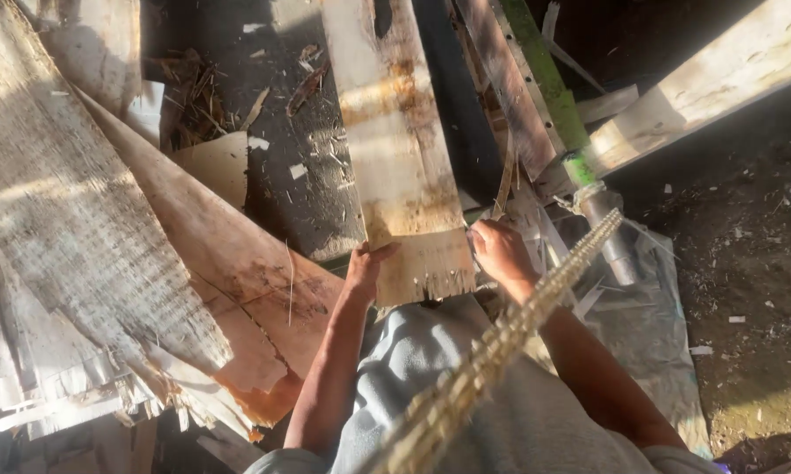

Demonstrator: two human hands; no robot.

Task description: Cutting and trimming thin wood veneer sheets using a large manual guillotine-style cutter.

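Note:
A long, pale, stained wooden board (395, 149) runs from the top of the view down to my hands. My left hand (366, 266) grips its left edge near the ragged near end. At the right edge of the same end, my right hand (499, 250) closes on the board. A frayed, pale rope-like strand (501, 333) crosses diagonally in front of my right forearm. My grey clothing (466, 395) fills the bottom centre.
Broken sheets of thin wood (88, 228) pile up on the left. A green pole with a metal end (558, 96) and a pale plank (711, 79) lie at the upper right. Dirt floor with scraps (755, 290) and crumpled plastic sheeting (654, 325) lie at the right.

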